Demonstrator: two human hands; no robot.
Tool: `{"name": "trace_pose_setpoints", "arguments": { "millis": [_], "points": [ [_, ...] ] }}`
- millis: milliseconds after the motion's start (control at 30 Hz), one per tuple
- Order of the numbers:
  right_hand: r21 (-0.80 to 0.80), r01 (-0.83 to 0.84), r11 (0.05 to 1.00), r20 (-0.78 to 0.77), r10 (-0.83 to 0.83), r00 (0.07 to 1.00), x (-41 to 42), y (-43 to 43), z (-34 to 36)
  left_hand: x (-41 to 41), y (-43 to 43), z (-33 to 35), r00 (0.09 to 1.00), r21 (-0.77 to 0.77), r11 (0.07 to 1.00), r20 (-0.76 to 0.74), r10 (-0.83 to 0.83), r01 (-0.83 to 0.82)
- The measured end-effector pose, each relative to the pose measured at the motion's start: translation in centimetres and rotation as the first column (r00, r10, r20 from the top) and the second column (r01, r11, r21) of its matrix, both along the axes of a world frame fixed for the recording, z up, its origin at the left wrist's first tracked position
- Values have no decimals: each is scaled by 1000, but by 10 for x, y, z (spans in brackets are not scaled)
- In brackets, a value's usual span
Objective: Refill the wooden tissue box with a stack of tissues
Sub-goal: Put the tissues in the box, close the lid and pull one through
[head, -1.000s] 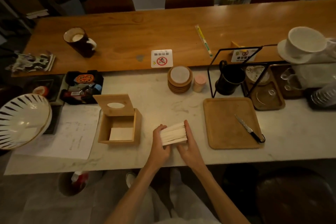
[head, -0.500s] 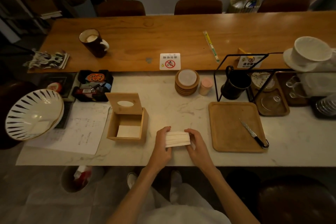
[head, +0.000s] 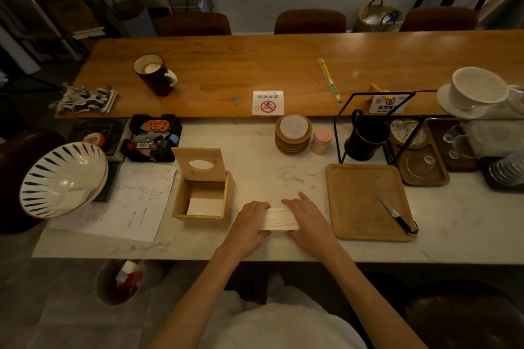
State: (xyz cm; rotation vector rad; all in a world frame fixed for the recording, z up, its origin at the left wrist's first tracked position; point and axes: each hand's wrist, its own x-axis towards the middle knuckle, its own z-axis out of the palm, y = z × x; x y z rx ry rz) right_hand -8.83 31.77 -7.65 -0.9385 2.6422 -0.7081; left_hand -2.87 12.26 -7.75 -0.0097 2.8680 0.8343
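Since a moment ago, I've lowered the stack of tissues [head: 279, 218] from its tilted hold down flat onto the counter [head: 283, 178].

My left hand [head: 249, 224] grips the stack's left end and my right hand [head: 309, 219] lies over its right end, fingers spread, pressing it down. Just left of my left hand stands the wooden tissue box [head: 202, 195], lid [head: 200, 164] up, a few tissues at the bottom. Right of my right hand lies a wooden tray [head: 357, 201] with a knife [head: 392, 211].
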Motion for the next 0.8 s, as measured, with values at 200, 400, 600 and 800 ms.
{"name": "trace_pose_setpoints", "arguments": {
  "millis": [200, 400, 600, 800],
  "points": [
    [198, -67, 978, -42, 77, 996, -9, -5, 12, -8, 3, 10, 996, -87, 996, 84, 6, 1],
    [339, -75, 938, -56, 100, 993, -17, -16, 19, -21, 7, 20, 989, -233, 968, 138, -61, 92],
    [384, -99, 918, -35, 122, 992, -20, -20, 21, -25, 14, 21, 985, -300, 949, 166, -53, 101],
    [383, -97, 919, -20, 113, 993, -22, -17, 17, -23, 11, 14, 986, -291, 951, 152, -62, 105]
  ]
}}
